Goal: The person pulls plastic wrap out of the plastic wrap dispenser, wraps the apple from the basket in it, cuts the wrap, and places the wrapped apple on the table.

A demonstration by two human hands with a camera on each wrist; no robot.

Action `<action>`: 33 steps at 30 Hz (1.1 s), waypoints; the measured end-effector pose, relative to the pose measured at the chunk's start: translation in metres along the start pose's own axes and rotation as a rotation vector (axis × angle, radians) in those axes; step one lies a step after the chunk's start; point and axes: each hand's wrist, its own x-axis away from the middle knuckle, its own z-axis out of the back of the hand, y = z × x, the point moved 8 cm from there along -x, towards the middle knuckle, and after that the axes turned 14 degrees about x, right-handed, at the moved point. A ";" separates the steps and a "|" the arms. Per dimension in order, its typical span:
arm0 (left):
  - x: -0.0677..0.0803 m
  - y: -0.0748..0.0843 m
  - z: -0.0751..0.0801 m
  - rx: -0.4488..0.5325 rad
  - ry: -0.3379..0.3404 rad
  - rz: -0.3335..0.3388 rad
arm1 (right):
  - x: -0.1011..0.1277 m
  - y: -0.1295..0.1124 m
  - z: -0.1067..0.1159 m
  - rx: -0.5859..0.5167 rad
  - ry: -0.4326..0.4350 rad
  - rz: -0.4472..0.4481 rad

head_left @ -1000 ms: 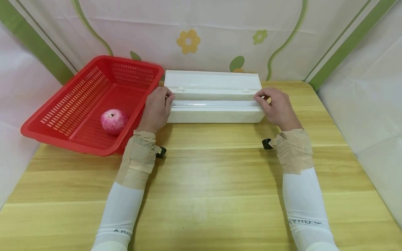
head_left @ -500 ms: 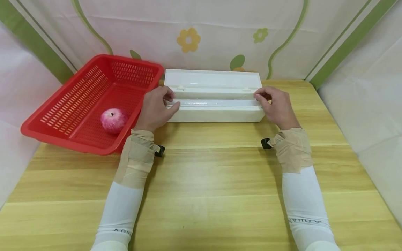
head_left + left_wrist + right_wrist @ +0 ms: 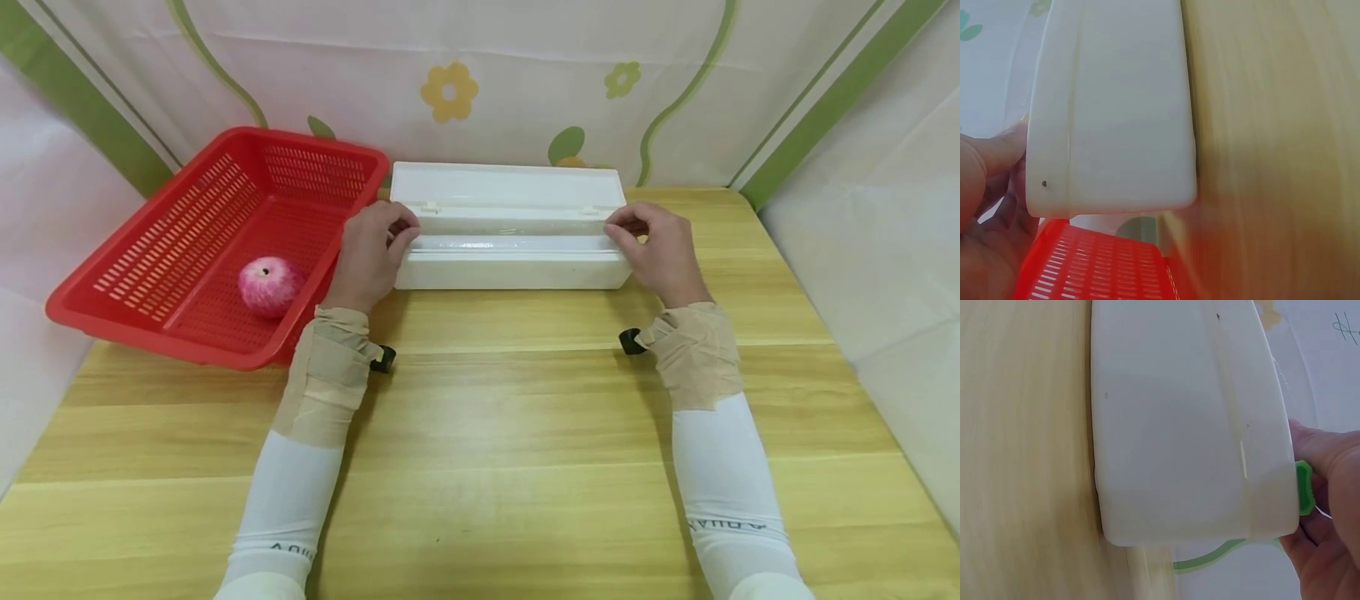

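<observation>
a floral curtain [image 3: 480, 83] backs a pale wooden table [image 3: 495, 433]. at its far edge lies a long white box [image 3: 510, 268], lid up. the left hand [image 3: 371, 254] curls its fingers over the box's left end; the right hand [image 3: 660, 250] pinches at the right end. just left sits a red basket [image 3: 165, 250] holding a pink apple [image 3: 268, 286].

Staged tabletop recording booth, not a lived-in room. Light wooden table [image 3: 480, 433] boxed in just beyond the hands by draped cloth backdrop [image 3: 525, 92] printed with flowers and green vines. Plain white sheeting [image 3: 885, 208] close outside right hand; same outside left hand. No furniture visible.
</observation>
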 end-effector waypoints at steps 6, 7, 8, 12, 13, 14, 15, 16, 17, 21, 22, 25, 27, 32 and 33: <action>-0.001 0.003 0.002 0.017 0.024 -0.032 | 0.000 0.000 0.000 0.000 0.003 -0.033; -0.001 0.004 0.002 0.018 0.031 -0.039 | 0.000 0.000 0.001 0.001 0.002 -0.039; -0.001 0.004 0.002 0.020 0.037 -0.045 | 0.000 0.000 0.001 0.002 0.002 -0.046; -0.002 0.005 0.004 0.031 0.064 -0.058 | -0.001 -0.001 0.002 -0.006 0.003 -0.074; -0.002 0.004 0.004 0.033 0.069 -0.058 | -0.001 -0.001 0.002 -0.009 0.006 -0.080; -0.001 0.005 0.005 0.038 0.072 -0.060 | -0.001 -0.001 0.003 -0.012 0.008 -0.088; -0.001 0.005 0.005 0.042 0.075 -0.060 | -0.001 -0.001 0.003 -0.017 0.011 -0.096; -0.001 0.005 0.005 0.044 0.079 -0.060 | -0.001 -0.001 0.003 -0.022 0.014 -0.103; -0.001 0.005 0.005 0.046 0.082 -0.060 | -0.001 -0.001 0.003 -0.026 0.018 -0.110; 0.000 0.006 0.007 0.052 0.102 -0.049 | -0.002 0.000 0.005 -0.034 0.028 -0.137; 0.000 0.006 0.008 0.051 0.109 -0.045 | -0.002 -0.001 0.005 -0.036 0.030 -0.142; 0.000 0.006 0.009 0.044 0.131 -0.037 | -0.002 -0.001 0.006 -0.040 0.032 -0.151; 0.000 0.006 0.011 0.039 0.146 -0.040 | -0.002 -0.002 0.006 -0.046 0.037 -0.152; 0.000 0.008 0.012 0.036 0.164 -0.055 | -0.002 -0.002 0.009 -0.055 0.054 -0.158; 0.000 0.009 0.012 0.037 0.166 -0.058 | -0.002 -0.002 0.009 -0.056 0.057 -0.161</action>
